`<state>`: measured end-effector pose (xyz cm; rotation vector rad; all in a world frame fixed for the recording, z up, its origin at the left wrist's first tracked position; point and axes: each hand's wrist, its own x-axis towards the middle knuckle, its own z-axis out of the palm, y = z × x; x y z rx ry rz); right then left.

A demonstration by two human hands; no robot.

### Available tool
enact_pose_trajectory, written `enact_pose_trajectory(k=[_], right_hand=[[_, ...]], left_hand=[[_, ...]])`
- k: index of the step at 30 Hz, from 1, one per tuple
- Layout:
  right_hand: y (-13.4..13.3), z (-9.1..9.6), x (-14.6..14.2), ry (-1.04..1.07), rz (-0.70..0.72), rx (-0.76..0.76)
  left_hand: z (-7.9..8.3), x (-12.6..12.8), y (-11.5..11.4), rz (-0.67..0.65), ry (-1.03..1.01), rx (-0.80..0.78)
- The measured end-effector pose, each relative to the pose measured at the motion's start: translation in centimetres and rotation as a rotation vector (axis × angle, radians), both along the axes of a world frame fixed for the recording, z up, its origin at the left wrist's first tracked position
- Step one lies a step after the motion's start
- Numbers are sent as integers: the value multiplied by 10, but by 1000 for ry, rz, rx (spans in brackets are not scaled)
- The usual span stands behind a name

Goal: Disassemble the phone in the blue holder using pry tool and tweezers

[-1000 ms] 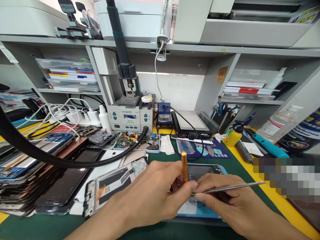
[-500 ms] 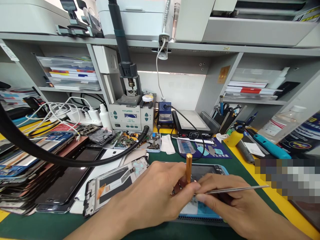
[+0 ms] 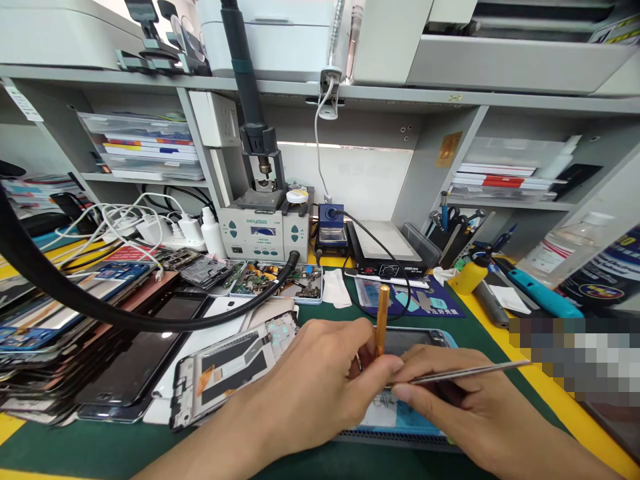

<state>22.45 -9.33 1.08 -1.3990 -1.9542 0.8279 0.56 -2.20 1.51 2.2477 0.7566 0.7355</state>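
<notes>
My left hand [image 3: 320, 380] is closed around a gold-coloured screwdriver [image 3: 383, 317], whose handle rises above the fingers, leaning slightly right. Its tip is hidden behind my thumb. Pinched between the thumb and fingers of my right hand [image 3: 465, 400] is a pair of thin metal tweezers [image 3: 480, 371], with one end sticking out to the right. The hands meet over a phone in a light-blue frame [image 3: 423, 420], which lies on the green mat. Most of the phone's middle is covered by my fingers, so what the tools touch cannot be made out.
An opened phone frame [image 3: 230, 370] lies left of the hands, beside a pile of phone parts [image 3: 45, 360]. Behind stand a tray of small parts [image 3: 313, 298], a hot-air station [image 3: 263, 233] and a heating plate [image 3: 385, 247]. A black hose [image 3: 150, 325] loops across the left.
The screwdriver handle has tipped a little to the right and stands slightly higher. The outer end of the tweezers has risen slightly. Both hands keep nearly the same place.
</notes>
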Motion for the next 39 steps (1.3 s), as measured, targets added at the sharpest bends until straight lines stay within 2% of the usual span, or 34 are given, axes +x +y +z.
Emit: enact_pose_trajectory(k=[7, 15, 20, 26, 32, 39], right_hand=[[0, 3, -2, 41, 0, 12], [4, 4, -5, 109, -21, 38], [3, 5, -7, 104, -33, 20], [-1, 6, -4, 83, -22, 17], [2, 7, -5, 88, -53, -72], [3, 3, -3, 117, -49, -98]], left_hand=[[-3, 0, -2, 5, 30, -12], [-10, 6, 1, 3, 0, 101], [-10, 7, -1, 43, 23, 71], [-6, 8, 0, -5, 9, 38], [4, 5, -2, 8, 67, -32], [2, 1, -3, 9, 80, -15]])
